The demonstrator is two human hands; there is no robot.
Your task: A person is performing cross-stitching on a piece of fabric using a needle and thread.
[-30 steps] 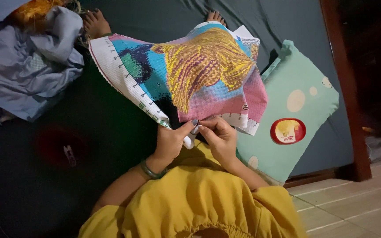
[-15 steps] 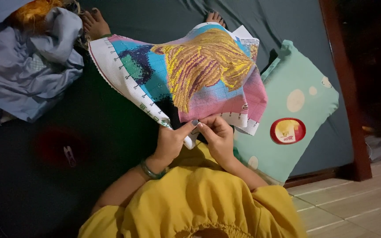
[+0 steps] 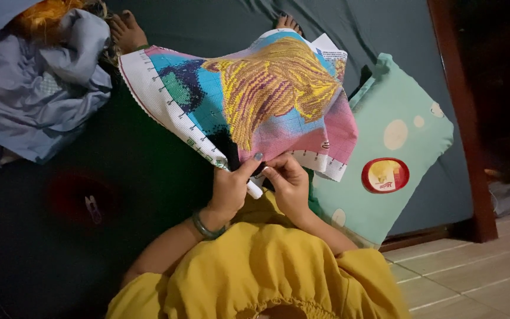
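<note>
Cross-stitch canvas (image 3: 249, 100) is spreading away from the person, draped over the raised lap above the dark green bedsheet (image 3: 149, 165). Its near edge is lying at the two hands, and the rest is fanning up and outward toward the bare feet (image 3: 126, 29). The long axis is running roughly left to right across the view, with the ruled white border slanting down from the upper left to the hands.

Left hand (image 3: 228, 189) is closing on the near edge of the canvas, thumb pressing on top, the other fingers folding under the cloth. Right hand (image 3: 290, 183) is sitting just beside it, touching the same edge, fingertips pinching together at the hem. Whether a needle or thread is lying between those fingertips, I cannot tell; too small and dark. Both hands are equally near the working spot, which is lying directly ahead of them at the dark patch on the hem.

Bracelet (image 3: 206, 226) is sitting on the left wrist.

Containers: a round red-rimmed tub (image 3: 385, 175) with a yellow lid is resting on the mint green pillow (image 3: 385, 118), to the right of the right hand and apart from it. The lid is on, so the contents are not showing.

Crumpled grey-blue cloth (image 3: 36, 88) is lying well apart at the upper left.
</note>
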